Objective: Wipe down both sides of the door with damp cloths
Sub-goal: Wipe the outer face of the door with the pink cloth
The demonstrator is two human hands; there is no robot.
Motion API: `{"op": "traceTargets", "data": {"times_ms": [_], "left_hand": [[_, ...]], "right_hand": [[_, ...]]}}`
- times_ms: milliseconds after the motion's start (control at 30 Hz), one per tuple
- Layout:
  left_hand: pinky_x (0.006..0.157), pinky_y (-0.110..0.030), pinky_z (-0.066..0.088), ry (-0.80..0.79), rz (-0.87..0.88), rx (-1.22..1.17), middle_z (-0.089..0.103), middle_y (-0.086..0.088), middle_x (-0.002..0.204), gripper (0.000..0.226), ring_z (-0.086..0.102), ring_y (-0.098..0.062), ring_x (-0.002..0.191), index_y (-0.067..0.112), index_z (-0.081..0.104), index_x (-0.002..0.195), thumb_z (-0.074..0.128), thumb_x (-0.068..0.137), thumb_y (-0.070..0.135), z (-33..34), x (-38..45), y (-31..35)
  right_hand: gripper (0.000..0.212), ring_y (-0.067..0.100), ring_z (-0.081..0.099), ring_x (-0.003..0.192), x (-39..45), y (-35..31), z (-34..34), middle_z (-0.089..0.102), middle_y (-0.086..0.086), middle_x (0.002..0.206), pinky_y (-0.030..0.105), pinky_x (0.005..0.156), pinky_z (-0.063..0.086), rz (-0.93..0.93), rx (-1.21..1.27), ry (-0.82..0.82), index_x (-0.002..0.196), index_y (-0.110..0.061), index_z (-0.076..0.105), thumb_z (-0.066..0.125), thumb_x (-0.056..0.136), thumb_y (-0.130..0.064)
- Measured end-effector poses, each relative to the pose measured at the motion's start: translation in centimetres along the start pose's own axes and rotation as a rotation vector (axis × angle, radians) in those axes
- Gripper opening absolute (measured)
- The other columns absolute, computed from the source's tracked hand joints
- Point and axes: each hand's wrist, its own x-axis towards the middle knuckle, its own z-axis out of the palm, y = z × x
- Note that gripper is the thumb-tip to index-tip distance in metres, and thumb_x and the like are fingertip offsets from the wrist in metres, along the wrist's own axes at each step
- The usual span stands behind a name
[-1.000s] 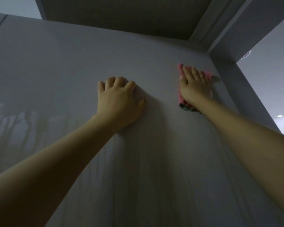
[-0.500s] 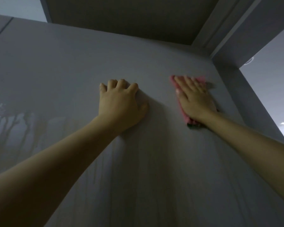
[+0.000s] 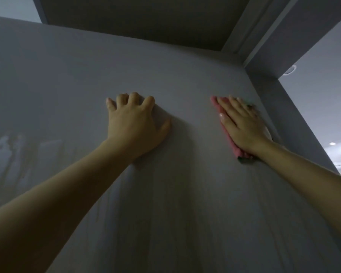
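Up high, two bare hands lay on one grey door (image 3: 175, 194). Its surface showed faint wet streaks. The left hand (image 3: 134, 125) pressed the panel, fingers slightly bent, holding nothing. The right hand (image 3: 242, 125) pressed one pink cloth (image 3: 227, 133) flat under straight fingers, near the door's right edge, below the frame (image 3: 250, 54).

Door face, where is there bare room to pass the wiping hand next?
Bare door lies between the left hand and the pink cloth under the right hand, above both hands up to the top edge, and below them. Right of the cloth it is tight against the door's edge.
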Motion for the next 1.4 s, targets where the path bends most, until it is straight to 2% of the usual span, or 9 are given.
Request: {"op": "traceTargets", "data": {"times_ms": [167,367,567,667,767,933,1167,1333,1400], "left_hand": [[0.111,-0.058,0.021,-0.011,0.018,-0.003,0.044,-0.012,0.139,0.079,0.033,-0.039,0.129,0.021,0.046,0.132,0.027,0.075,0.072,-0.2,-0.1,-0.2],[0.110,-0.055,0.024,0.036,0.057,0.014,0.047,-0.013,0.137,0.074,0.036,-0.040,0.126,0.019,0.049,0.131,0.035,0.080,0.070,0.1,-0.4,-0.7],[0.111,-0.056,0.024,0.028,0.075,0.026,0.045,-0.014,0.139,0.072,0.035,-0.041,0.129,0.019,0.048,0.134,0.037,0.084,0.070,0.3,-0.1,-1.1],[0.110,-0.057,0.024,0.051,0.066,0.016,0.047,-0.015,0.136,0.076,0.037,-0.042,0.127,0.017,0.051,0.130,0.034,0.081,0.072,0.2,-0.3,-1.0],[0.110,-0.057,0.023,0.042,0.080,0.022,0.047,-0.015,0.137,0.076,0.036,-0.042,0.127,0.017,0.050,0.131,0.034,0.082,0.073,0.4,-0.4,-1.1],[0.110,-0.057,0.023,0.029,0.101,0.028,0.047,-0.015,0.137,0.074,0.036,-0.042,0.128,0.017,0.050,0.131,0.037,0.082,0.070,0.3,-0.3,-1.5],[0.110,-0.050,0.020,-0.005,0.109,0.002,0.041,-0.011,0.143,0.072,0.029,-0.037,0.133,0.023,0.045,0.137,0.036,0.084,0.070,-0.1,-0.5,-2.1],[0.111,-0.046,0.019,-0.069,0.143,-0.104,0.041,-0.007,0.147,0.075,0.030,-0.032,0.136,0.027,0.041,0.142,0.026,0.078,0.064,-2.2,-0.2,-3.6],[0.115,-0.047,0.013,-0.031,0.148,-0.084,0.040,-0.010,0.148,0.073,0.030,-0.033,0.137,0.022,0.043,0.142,0.030,0.080,0.059,-2.8,-0.9,-4.2]], "right_hand": [[0.053,0.019,0.005,0.146,2.2,0.4,-1.1,0.006,0.001,0.159,0.037,0.119,0.001,0.300,-0.028,-0.089,0.152,-0.027,0.006,0.013,0.101,-0.041],[0.058,0.020,0.015,0.144,-6.6,-2.8,-0.8,0.020,0.003,0.155,0.026,0.115,-0.002,-0.133,0.018,-0.015,0.148,-0.026,0.020,0.016,0.096,-0.048],[0.053,0.021,0.004,0.146,-1.4,-0.7,-1.2,0.006,0.003,0.159,0.040,0.119,0.002,0.288,-0.042,-0.114,0.151,-0.027,0.004,0.010,0.101,-0.042],[0.055,0.027,0.018,0.143,-6.8,-4.1,-0.6,0.023,0.009,0.155,0.041,0.118,0.010,0.003,-0.004,-0.014,0.149,-0.022,0.019,0.016,0.097,-0.042],[0.056,0.024,0.018,0.144,-9.4,-3.4,-1.3,0.024,0.006,0.155,0.036,0.118,0.006,-0.158,-0.004,-0.065,0.148,-0.022,0.020,0.019,0.097,-0.044],[0.052,0.019,0.000,0.146,-4.3,-2.6,-1.5,0.003,0.002,0.159,0.037,0.118,-0.003,0.328,-0.035,-0.125,0.151,-0.028,0.001,0.012,0.101,-0.041],[0.051,0.023,0.013,0.145,-9.6,-7.8,-0.9,0.020,0.005,0.156,0.041,0.118,0.008,-0.199,0.049,-0.095,0.146,-0.030,0.006,0.019,0.098,-0.041],[0.052,0.023,0.004,0.146,-2.6,-6.9,-1.1,0.007,0.005,0.159,0.038,0.118,0.000,0.320,-0.046,-0.099,0.151,-0.025,0.005,0.017,0.102,-0.039],[0.053,0.025,0.008,0.145,-3.3,-10.0,-0.4,0.011,0.008,0.158,0.041,0.118,0.003,0.261,-0.059,-0.064,0.151,-0.025,0.009,0.017,0.101,-0.039]]}}
